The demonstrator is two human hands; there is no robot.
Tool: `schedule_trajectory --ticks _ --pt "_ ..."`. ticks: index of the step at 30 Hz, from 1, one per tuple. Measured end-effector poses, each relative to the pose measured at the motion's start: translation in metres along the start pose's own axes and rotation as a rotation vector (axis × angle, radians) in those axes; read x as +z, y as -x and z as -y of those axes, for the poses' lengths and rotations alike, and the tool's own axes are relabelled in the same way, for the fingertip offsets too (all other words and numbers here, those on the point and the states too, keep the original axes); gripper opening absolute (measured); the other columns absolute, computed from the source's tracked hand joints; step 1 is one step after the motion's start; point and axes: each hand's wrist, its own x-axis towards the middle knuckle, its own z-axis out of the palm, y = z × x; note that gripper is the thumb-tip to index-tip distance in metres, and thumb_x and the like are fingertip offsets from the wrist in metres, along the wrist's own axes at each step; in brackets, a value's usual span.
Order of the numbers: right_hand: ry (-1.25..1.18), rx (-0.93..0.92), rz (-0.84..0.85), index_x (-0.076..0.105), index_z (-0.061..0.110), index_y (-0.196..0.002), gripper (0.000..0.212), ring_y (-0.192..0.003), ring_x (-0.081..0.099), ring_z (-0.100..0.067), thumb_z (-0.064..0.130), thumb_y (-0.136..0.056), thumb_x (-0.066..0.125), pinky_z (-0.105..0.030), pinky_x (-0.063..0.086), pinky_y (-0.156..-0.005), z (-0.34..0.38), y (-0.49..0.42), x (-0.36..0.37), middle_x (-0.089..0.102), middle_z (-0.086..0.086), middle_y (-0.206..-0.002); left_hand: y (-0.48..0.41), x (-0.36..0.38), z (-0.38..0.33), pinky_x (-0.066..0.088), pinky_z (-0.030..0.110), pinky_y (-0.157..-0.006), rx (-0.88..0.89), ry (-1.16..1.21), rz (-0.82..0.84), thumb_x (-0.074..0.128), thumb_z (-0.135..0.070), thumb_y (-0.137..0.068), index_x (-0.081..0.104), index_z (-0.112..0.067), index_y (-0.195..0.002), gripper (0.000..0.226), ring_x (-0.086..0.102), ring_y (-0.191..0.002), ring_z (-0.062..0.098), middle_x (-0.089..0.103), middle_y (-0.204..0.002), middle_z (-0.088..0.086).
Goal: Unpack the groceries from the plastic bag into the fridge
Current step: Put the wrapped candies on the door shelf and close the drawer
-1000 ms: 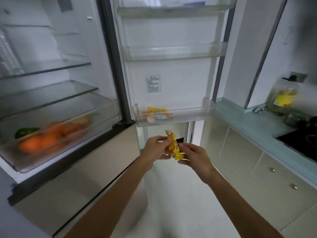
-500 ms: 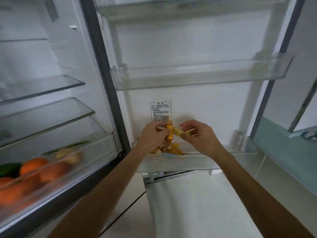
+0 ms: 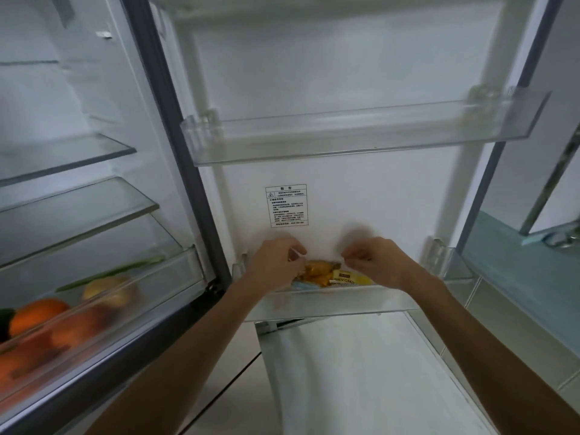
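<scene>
Status: We judge the task to be partly complete. Several snack packets [image 3: 318, 271] lie in the lower door bin [image 3: 329, 301], and the crisper drawer [image 3: 131, 296] of the fridge already holds oranges [image 3: 37, 312] and other produce. The plastic bag is not in view, so we cannot tell how many items remain to be unpacked.

Hands: The left hand [image 3: 276, 265] is at the left end of the packet pile, with its fingers curled down toward the orange wrappers. The right hand [image 3: 381, 262] is just above the right end, also with its fingers curled. Motion blur hides the fingertips, so we cannot tell whether either hand pinches a wrapper or has let go.

Orientation: The yellow packet [image 3: 351, 280] rests inside the bin, between the two hands and against the front wall. Its long axis runs roughly along the length of the bin, left to right, dipping slightly toward the right. Its printed face points up and outward, toward us.

We judge the current step to be placing this packet.
</scene>
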Motion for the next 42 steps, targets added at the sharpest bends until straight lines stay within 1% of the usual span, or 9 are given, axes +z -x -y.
schedule_trajectory --ticks 7,10,13,16,24,32,34,37,42 --pt "0.187 0.087 0.021 0.07 0.014 -0.084 0.033 -0.068 0.064 -0.014 0.033 -0.099 0.048 -0.028 0.048 -0.064 0.013 0.047 0.004 0.072 0.004 -0.076 0.058 0.009 -0.008 0.052 0.032 -0.082 0.228 -0.048 0.082 0.054 -0.03 -0.097 0.071 -0.018 -0.105 0.022 0.062 -0.085 0.011 0.071 -0.096 -0.004" --pt "0.243 0.079 -0.053 0.069 0.01 -0.084 0.039 -0.076 0.064 -0.023 0.035 -0.1 0.045 -0.035 0.051 -0.072 0.019 0.066 0.01 0.072 -0.006 -0.081 0.077 0.015 -0.008 0.048 0.038 -0.094 0.242 -0.086 0.06 0.053 -0.033 -0.097 0.066 -0.018 -0.12 0.03 0.06 -0.102 0.016 0.069 -0.113 0.0" --pt "0.317 0.035 -0.102 0.07 0.012 -0.1 0.032 -0.091 0.065 -0.027 0.031 -0.1 0.045 -0.038 0.049 -0.085 0.023 0.086 0.017 0.072 -0.009 -0.096 0.096 0.017 -0.009 0.028 0.04 -0.115 0.232 -0.23 0.053 0.053 -0.034 -0.097 0.046 -0.021 -0.145 0.05 0.044 -0.134 0.02 0.051 -0.145 0.001" --pt "0.396 0.008 -0.113 0.067 0.016 -0.115 0.03 -0.097 0.063 -0.029 0.027 -0.101 0.042 -0.037 0.047 -0.087 0.031 0.102 0.024 0.07 -0.009 -0.107 0.115 0.018 -0.008 0.011 0.043 -0.119 0.229 -0.355 0.027 0.051 -0.035 -0.097 0.031 -0.024 -0.152 0.06 0.027 -0.145 0.019 0.034 -0.156 -0.001" --pt "0.411 0.023 -0.037 0.042 0.018 -0.145 0.053 -0.128 0.049 -0.025 0.006 -0.093 0.043 -0.033 0.034 -0.11 0.073 0.163 0.046 0.052 -0.007 -0.142 0.164 0.011 0.004 0.015 0.053 -0.12 0.141 -0.341 0.033 0.051 -0.033 -0.097 0.015 -0.022 -0.157 0.071 0.004 -0.152 0.023 0.01 -0.165 0.003" --pt "0.554 -0.102 -0.064 0.039 0.02 -0.147 0.055 -0.138 0.04 -0.02 0.013 -0.094 0.049 -0.031 0.028 -0.115 0.107 0.241 0.071 0.032 0.002 -0.157 0.257 -0.011 0.005 0.015 0.033 -0.119 0.096 -0.019 0.067 0.053 -0.029 -0.098 0.024 -0.02 -0.155 0.065 0.013 -0.151 0.018 0.016 -0.164 0.001" --pt "0.579 -0.108 -0.037 0.04 0.022 -0.147 0.061 -0.136 0.042 -0.02 0.004 -0.09 0.051 -0.031 0.033 -0.113 0.119 0.25 0.078 0.028 0.005 -0.159 0.28 -0.018 0.01 0.016 0.033 -0.12 0.062 0.014 0.055 0.052 -0.029 -0.098 0.025 -0.021 -0.155 0.064 0.016 -0.15 0.017 0.018 -0.164 -0.002" --pt "0.558 -0.142 -0.031 0.041 0.025 -0.146 0.075 -0.133 0.047 -0.021 -0.009 -0.08 0.052 -0.029 0.04 -0.107 0.139 0.263 0.089 0.031 0.006 -0.158 0.305 -0.036 0.03 0.02 0.038 -0.122 0.034 0.008 0.013 0.051 -0.029 -0.097 0.028 -0.022 -0.154 0.062 0.023 -0.149 0.016 0.027 -0.161 -0.002" --pt "0.538 -0.157 -0.07 0.043 0.02 -0.145 0.074 -0.126 0.053 -0.024 -0.011 -0.079 0.053 -0.031 0.045 -0.104 0.158 0.271 0.106 0.041 0.002 -0.151 0.334 -0.07 0.062 0.018 0.03 -0.119 -0.07 -0.045 -0.095 0.049 -0.03 -0.1 0.029 -0.017 -0.153 0.057 0.029 -0.146 0.016 0.033 -0.158 0.0"
